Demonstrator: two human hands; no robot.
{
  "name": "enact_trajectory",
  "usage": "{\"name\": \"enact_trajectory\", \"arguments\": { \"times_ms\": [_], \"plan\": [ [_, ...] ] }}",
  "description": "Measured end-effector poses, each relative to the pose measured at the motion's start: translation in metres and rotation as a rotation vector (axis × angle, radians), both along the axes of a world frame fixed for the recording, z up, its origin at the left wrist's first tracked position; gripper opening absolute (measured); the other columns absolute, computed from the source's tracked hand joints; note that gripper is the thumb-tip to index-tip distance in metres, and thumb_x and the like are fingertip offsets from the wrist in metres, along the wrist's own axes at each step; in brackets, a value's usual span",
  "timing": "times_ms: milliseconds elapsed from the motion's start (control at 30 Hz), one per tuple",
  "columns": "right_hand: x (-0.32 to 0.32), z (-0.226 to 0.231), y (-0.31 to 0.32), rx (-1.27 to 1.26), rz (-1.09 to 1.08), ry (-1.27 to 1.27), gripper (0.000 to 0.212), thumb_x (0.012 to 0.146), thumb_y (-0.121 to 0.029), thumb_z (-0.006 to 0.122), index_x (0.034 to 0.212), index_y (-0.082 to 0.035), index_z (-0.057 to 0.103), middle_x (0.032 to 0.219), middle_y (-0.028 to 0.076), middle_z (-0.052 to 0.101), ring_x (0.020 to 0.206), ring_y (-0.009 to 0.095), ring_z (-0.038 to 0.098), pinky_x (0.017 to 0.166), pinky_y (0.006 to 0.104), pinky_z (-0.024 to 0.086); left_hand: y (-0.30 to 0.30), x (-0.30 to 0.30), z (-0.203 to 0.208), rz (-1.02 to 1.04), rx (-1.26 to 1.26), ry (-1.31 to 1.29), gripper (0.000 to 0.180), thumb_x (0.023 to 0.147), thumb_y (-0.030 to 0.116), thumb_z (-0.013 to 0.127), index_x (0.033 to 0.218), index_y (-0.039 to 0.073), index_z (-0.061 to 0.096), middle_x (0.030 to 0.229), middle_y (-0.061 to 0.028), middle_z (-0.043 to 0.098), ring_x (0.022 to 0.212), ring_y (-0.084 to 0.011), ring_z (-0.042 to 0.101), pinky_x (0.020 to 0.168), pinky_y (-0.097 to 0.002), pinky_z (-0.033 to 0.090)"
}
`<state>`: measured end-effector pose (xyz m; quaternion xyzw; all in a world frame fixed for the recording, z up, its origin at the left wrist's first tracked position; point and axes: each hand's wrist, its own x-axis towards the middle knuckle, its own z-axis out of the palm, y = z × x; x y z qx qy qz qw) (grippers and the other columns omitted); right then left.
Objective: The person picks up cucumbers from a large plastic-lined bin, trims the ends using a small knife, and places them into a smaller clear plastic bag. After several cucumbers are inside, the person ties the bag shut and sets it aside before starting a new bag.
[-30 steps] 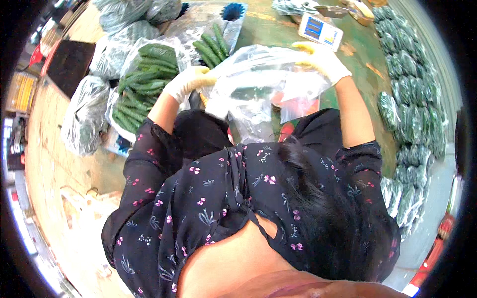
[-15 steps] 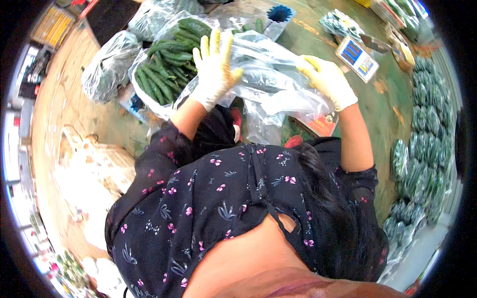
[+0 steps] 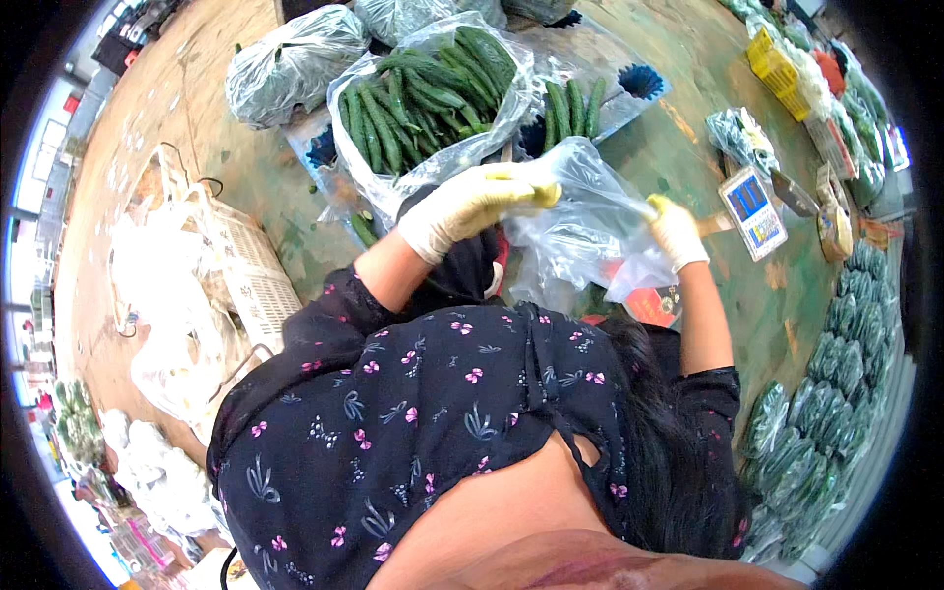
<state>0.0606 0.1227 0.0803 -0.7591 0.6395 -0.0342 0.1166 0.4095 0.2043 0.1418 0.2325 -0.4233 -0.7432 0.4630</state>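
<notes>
A clear plastic bag (image 3: 575,221) hangs stretched between my two hands, which both wear pale yellow and white gloves. My left hand (image 3: 477,205) has its fingers pressed together at the bag's left edge. The bag's right side is pinched by my right hand (image 3: 677,233). Just beyond my left hand, a large open plastic sack (image 3: 482,141) holds a heap of dark green cucumbers (image 3: 423,96). Several loose cucumbers (image 3: 573,110) lie side by side to the right of the sack, partly covered at their near ends by the bag.
Tied plastic sacks (image 3: 295,64) stand at the far left. A scale (image 3: 754,211) with a blue display sits on the right, near a roll of tape (image 3: 834,211). Packed bags of cucumbers (image 3: 831,393) line the right side. A pale crate (image 3: 251,270) stands left.
The bag, earlier spread wide beneath both open hands, is now drawn in close and gripped. My hands have come nearer each other, and the view has shifted, uncovering the loose cucumbers.
</notes>
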Motion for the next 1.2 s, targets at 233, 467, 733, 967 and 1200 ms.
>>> {"name": "enact_trajectory", "arguments": {
  "times_ms": [233,467,733,967,1200],
  "plan": [
    [0.010,-0.051,0.012,0.496,-0.082,-0.129,0.049,0.076,-0.038,0.060,0.111,-0.004,0.058,0.100,0.020,0.063,0.096,0.034,0.060,0.084,0.0386,0.046,-0.030,0.007,-0.035,-0.284,0.397,0.356,0.041,0.088,0.034,0.054,0.115,0.003,0.053,0.068,0.0046,0.052,0.051,-0.0057,0.040,0.050,-0.0202,0.035],
    [0.093,0.080,-0.083,0.551,0.150,-0.358,0.063,0.067,-0.016,0.072,0.125,-0.002,0.050,0.120,0.017,0.056,0.106,0.024,0.057,0.092,0.0303,0.043,-0.070,-0.027,-0.118,-0.175,0.450,-0.223,0.017,0.080,0.019,0.058,0.091,0.007,0.064,0.071,-0.0040,0.062,0.048,-0.0102,0.047,0.042,-0.0241,0.038],
    [0.298,0.032,-0.191,0.070,0.579,-0.053,0.053,0.076,-0.028,0.064,0.122,-0.004,0.053,0.117,0.016,0.058,0.109,0.028,0.055,0.095,0.0326,0.040,-0.057,-0.033,-0.119,-0.190,0.529,-0.006,0.033,0.092,0.033,0.044,0.093,0.003,0.058,0.075,-0.0140,0.066,0.056,-0.0235,0.062,0.052,-0.0340,0.052],
    [0.393,-0.030,-0.208,0.061,0.303,-0.060,0.096,0.061,-0.042,0.076,0.139,-0.011,0.029,0.134,0.017,0.043,0.122,0.030,0.043,0.100,0.0382,0.036,-0.068,-0.021,-0.101,-0.372,-0.172,-0.778,0.026,0.087,0.023,0.052,0.105,0.006,0.061,0.096,-0.0107,0.066,0.084,-0.0201,0.063,0.071,-0.0312,0.050],
    [0.414,-0.037,-0.195,0.004,0.312,0.189,0.088,0.055,-0.046,0.078,0.126,-0.008,0.042,0.118,0.018,0.049,0.108,0.033,0.052,0.090,0.0417,0.045,-0.078,-0.056,-0.191,0.031,-0.783,-0.719,0.037,0.077,0.035,0.063,0.099,0.006,0.066,0.090,-0.0093,0.067,0.078,-0.0264,0.063,0.067,-0.0365,0.049]
  ]
}}
